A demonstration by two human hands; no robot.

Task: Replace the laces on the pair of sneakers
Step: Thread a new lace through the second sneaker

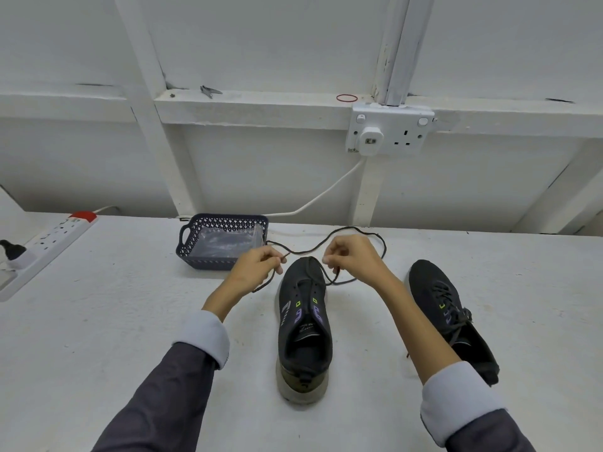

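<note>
Here, one power strip [52, 243] lies far left, then one dark basket [186, 243]. The left hand [257, 269] pinches one end of the single loose black lace [355, 228]. The right hand [352, 256] pinches it too, over the middle sneaker [303, 337], whose insole print is unreadable. A second, laced sneaker [437, 288] sits right.

A white-painted wall [261, 44] crossed by white beams [261, 107] fills the upper frame, with a double socket [391, 130] at upper right (one white plug in it), a cable [326, 193] running down to the white table [98, 321], and a power strip [49, 246] at left.
</note>
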